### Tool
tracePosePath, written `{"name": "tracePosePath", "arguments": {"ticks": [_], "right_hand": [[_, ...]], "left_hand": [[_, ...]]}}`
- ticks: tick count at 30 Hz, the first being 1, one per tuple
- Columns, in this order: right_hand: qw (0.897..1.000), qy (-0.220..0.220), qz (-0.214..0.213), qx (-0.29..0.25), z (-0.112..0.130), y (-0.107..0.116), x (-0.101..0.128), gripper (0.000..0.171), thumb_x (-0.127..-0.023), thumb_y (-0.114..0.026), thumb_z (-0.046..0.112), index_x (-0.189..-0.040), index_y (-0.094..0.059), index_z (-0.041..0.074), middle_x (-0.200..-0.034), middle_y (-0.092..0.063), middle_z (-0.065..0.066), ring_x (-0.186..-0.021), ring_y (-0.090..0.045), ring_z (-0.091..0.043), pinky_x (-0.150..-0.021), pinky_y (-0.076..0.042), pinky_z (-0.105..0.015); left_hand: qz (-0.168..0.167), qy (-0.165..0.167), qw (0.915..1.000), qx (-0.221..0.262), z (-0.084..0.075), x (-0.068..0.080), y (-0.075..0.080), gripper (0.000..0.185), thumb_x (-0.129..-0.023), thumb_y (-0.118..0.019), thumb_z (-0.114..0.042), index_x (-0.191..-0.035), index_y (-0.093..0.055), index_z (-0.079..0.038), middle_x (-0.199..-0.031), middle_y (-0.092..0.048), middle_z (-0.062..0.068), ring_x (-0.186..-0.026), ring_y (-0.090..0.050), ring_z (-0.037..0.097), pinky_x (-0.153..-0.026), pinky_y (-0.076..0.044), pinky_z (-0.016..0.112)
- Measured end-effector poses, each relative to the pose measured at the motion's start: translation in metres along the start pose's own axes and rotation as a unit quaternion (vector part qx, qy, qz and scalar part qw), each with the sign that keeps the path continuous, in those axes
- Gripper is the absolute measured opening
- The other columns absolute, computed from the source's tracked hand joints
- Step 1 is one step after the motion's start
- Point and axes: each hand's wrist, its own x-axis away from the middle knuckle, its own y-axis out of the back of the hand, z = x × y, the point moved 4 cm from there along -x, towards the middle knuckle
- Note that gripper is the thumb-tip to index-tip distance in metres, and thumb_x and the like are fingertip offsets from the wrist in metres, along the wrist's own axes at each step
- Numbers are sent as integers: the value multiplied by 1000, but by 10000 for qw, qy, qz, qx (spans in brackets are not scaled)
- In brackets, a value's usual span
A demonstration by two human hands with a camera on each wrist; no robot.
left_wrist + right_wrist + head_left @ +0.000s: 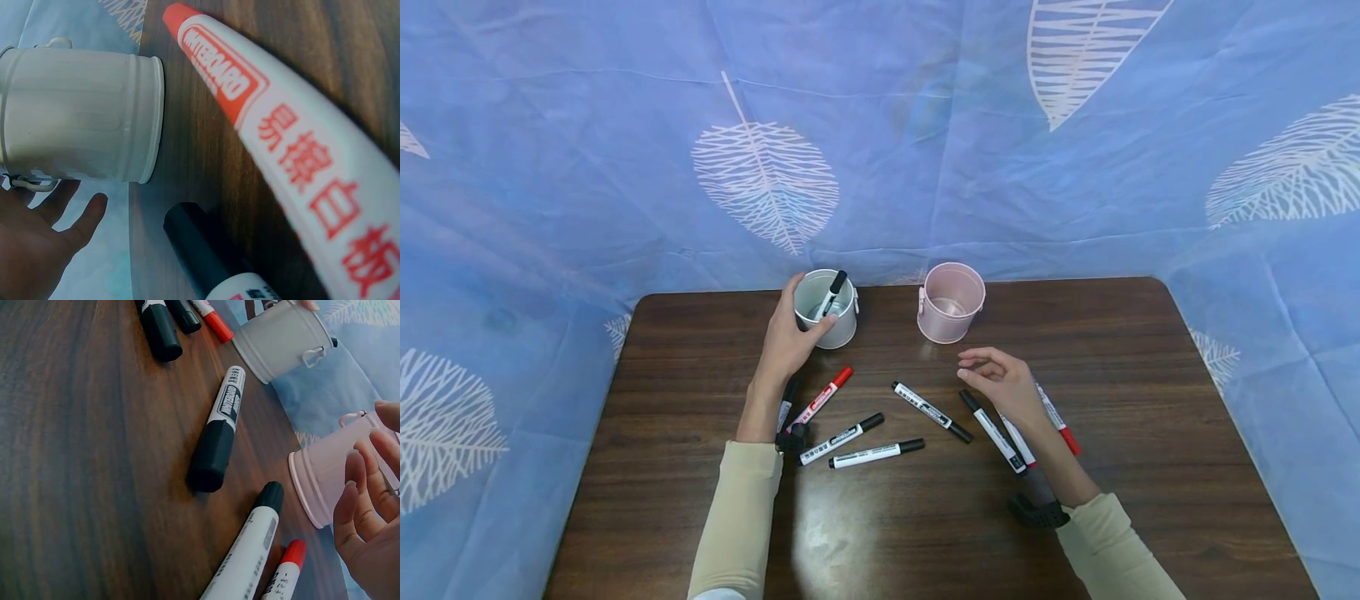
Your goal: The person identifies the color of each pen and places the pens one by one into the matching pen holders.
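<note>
Head view: two buckets, nine markers; left hand [790, 337] gripping white bucket [827, 310], right hand [1000, 385] loosely open, empty.

Blue leaf-print cloth [925, 150] behind table [1150, 433]
</note>
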Motion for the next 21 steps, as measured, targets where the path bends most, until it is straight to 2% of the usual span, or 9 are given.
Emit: {"name": "tracePosePath", "arguments": {"ticks": [5,9,16,21], "right_hand": [[9999,-65,-42,118,-4,0,3,27,-93,-69,7,-119,-66,-1,-109,-68,-21,-90,-65,-37,-73,-50,-26],[9998,66,-86,160,-8,0,2,27,-93,-69,7,-119,-66,-2,-108,-68,-21,-88,-66,-33,-72,-51,-25],[9999,41,-93,-96,-43,-2,-7,33,-92,-72,13,-122,-66,1,-110,-69,-16,-89,-68,-31,-73,-51,-25],[9999,-70,-117,47,-51,0,-7,34,-92,-73,22,-121,-67,5,-109,-70,-12,-87,-67,-25,-74,-52,-28]], "left_hand": [[8,7,10000,-86,-2,0,0,88,-86,-76,-44,-156,-25,-29,-153,-40,5,-138,-40,26,-109,-34,54],[-3,-31,10000,-49,-3,0,1,88,-86,-75,-44,-157,-25,-28,-153,-40,6,-137,-40,26,-109,-34,54],[2,-56,10000,44,-3,0,1,88,-87,-76,-40,-157,-25,-27,-151,-41,7,-135,-42,28,-106,-36,55],[-1,-10,10000,-15,0,0,0,88,-86,-75,-45,-157,-25,-28,-152,-41,6,-135,-42,27,-107,-36,54]]}}
